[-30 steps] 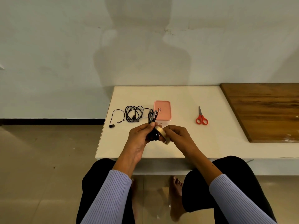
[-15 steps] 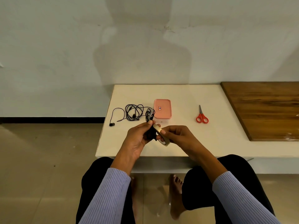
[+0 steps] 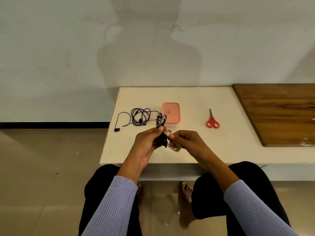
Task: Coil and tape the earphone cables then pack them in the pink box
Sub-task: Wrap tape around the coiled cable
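Hands barely shifted since earlier frame; both stay mid-frame above desk [image 3: 196, 147].
Left hand [image 3: 146, 142] fingers grip coiled earphone cable [image 3: 161, 121]; right hand [image 3: 185, 139] fingers pinch tape roll [image 3: 175, 148].

Glossy pink plastic box [image 3: 171, 114] on matt cream table [image 3: 196, 147] beside wood board [image 3: 279, 114]

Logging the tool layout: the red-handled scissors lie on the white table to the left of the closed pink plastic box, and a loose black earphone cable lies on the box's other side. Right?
Not quite. In the head view the red-handled scissors lie to the right of the closed pink plastic box, not the left. The loose black earphone cable lies on the box's left, on the white table.
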Demonstrator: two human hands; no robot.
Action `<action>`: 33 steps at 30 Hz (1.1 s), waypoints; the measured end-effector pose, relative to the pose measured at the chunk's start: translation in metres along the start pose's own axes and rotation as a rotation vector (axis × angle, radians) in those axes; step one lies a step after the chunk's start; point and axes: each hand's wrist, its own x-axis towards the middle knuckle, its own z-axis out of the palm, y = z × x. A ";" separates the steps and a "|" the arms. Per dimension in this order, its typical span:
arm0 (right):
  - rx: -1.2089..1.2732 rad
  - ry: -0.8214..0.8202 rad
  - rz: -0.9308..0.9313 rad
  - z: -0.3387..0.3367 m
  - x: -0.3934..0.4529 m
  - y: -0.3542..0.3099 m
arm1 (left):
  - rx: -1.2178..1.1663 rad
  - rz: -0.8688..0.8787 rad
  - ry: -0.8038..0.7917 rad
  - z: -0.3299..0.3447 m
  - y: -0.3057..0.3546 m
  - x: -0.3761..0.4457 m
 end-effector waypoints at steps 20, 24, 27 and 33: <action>0.059 -0.054 0.012 -0.004 -0.002 -0.003 | -0.017 -0.013 0.020 -0.002 0.002 0.002; 0.068 -0.043 0.007 -0.005 0.000 -0.001 | -0.109 -0.060 0.035 -0.005 0.003 0.005; 0.030 -0.056 -0.015 -0.007 0.000 0.001 | -0.220 -0.124 0.036 -0.008 0.007 0.006; -0.248 0.135 -0.153 -0.001 0.003 0.008 | -0.017 -0.144 -0.046 -0.004 -0.001 0.001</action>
